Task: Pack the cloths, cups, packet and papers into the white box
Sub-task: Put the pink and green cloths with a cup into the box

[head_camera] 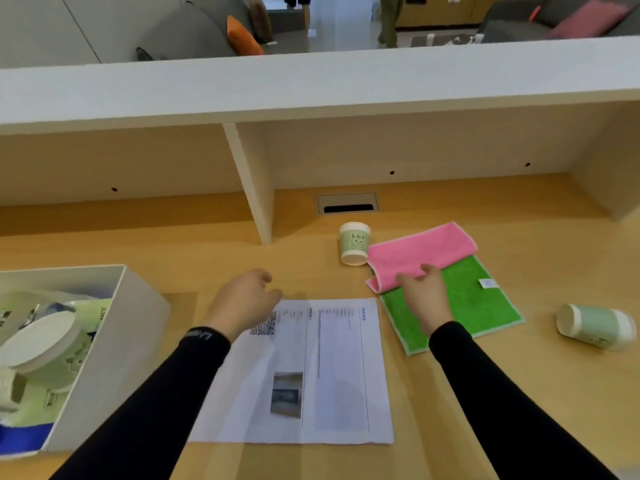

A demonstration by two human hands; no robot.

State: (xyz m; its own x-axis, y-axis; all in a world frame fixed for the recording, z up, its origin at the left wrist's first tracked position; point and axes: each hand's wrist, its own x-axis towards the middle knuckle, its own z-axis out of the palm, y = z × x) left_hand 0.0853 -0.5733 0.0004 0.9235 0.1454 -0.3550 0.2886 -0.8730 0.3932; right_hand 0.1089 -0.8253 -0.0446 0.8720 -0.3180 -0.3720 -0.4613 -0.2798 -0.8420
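Observation:
A pink cloth (420, 252) lies folded over the far end of a green cloth (467, 303) on the wooden desk. My right hand (420, 296) rests on the green cloth, its fingers touching the pink cloth's near edge. My left hand (242, 301) hovers, fingers loosely curled and holding nothing, over the top left corner of the printed papers (332, 372). A pale green cup (354, 243) stands upside down left of the pink cloth. Another cup (595, 326) lies on its side at the right. The white box (114, 341) at the left holds a cup and a green packet.
A white shelf divider (252, 185) stands on the desk behind my left hand. A cable slot (348, 204) sits in the desk behind the upside-down cup. A white counter top (311, 88) overhangs the back of the desk.

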